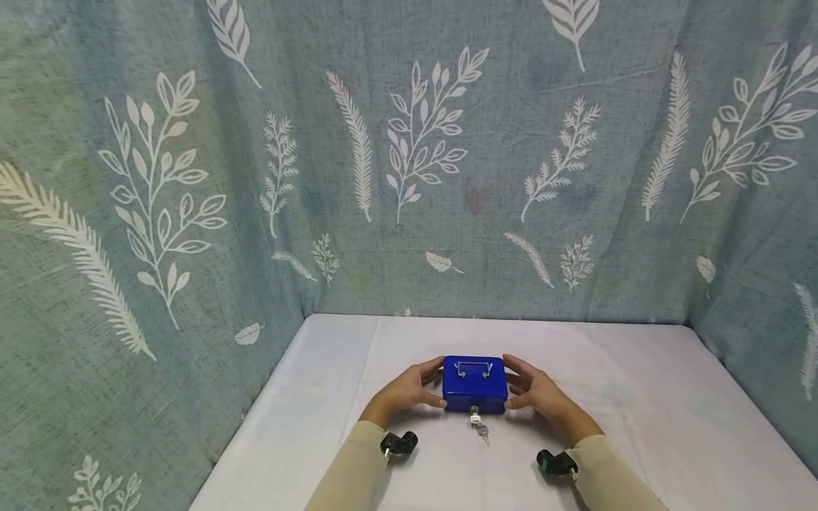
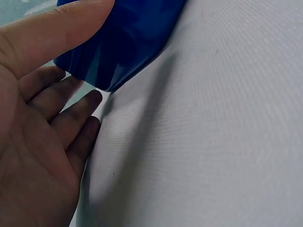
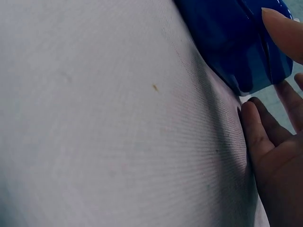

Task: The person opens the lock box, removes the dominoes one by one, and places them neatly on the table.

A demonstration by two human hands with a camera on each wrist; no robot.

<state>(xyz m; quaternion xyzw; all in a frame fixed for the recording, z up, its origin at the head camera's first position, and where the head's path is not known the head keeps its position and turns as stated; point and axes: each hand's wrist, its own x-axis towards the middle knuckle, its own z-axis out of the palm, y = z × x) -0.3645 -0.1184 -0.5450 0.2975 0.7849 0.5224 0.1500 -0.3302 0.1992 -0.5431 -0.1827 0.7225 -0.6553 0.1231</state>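
Left hand (image 1: 409, 389) gripped one side of a small blue rectangular metal box (image 1: 475, 392), thumb at its near corner; right hand (image 1: 542, 392) gripped the opposite side likewise. Box between both hands, seemingly resting on the white cloth-covered counter (image 1: 473, 482). Silver metal keys (image 1: 483, 431) hung between the thumbs. Progress, as judged: holds taken, lid closed; placing finished or lifting left, couldn't tell.

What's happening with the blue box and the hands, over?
Left hand and right hand holding blue box from opposite sides. It's closed, keys at its front. Nothing seen blocking either hand.
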